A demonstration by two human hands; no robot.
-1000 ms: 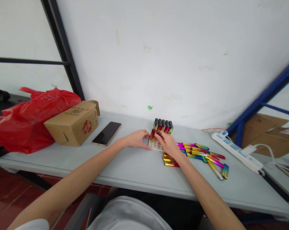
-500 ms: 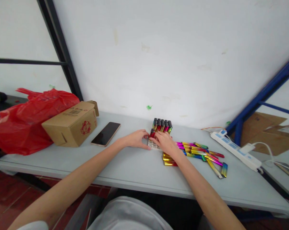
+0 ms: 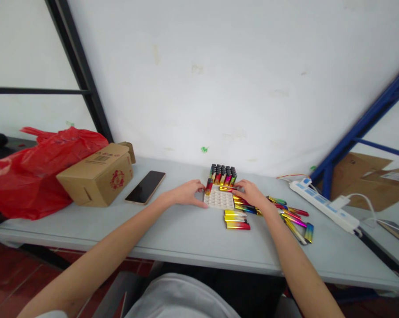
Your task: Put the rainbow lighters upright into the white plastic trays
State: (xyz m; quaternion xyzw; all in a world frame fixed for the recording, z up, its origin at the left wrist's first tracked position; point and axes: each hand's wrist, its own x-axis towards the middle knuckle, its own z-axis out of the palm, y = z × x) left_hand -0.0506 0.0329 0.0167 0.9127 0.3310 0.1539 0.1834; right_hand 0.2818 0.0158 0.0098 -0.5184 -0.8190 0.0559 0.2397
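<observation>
- The left hand (image 3: pixel 189 193) is resting at nine o'clock of the white holed tray (image 3: pixel 219 201), thumb and fingers parting widely, probably steadying its edge rather than grasping.
- The right hand (image 3: pixel 250 193) is working at two o'clock, its fingers pinching the end of a level lighter (image 3: pixel 227 188), apparently leaving the other end free.
- One red lighter (image 3: pixel 209 186) is standing upright at the tray's eleven o'clock; the dark-topped lighters (image 3: pixel 223 174) are standing packed at twelve.
- Loose lighters (image 3: pixel 237 225) are lying at five o'clock on the bench (image 3: pixel 186 234), seemingly for easy reach.

Both hands (image 3: pixel 187 193) at white tray (image 3: pixel 219 200)
</observation>
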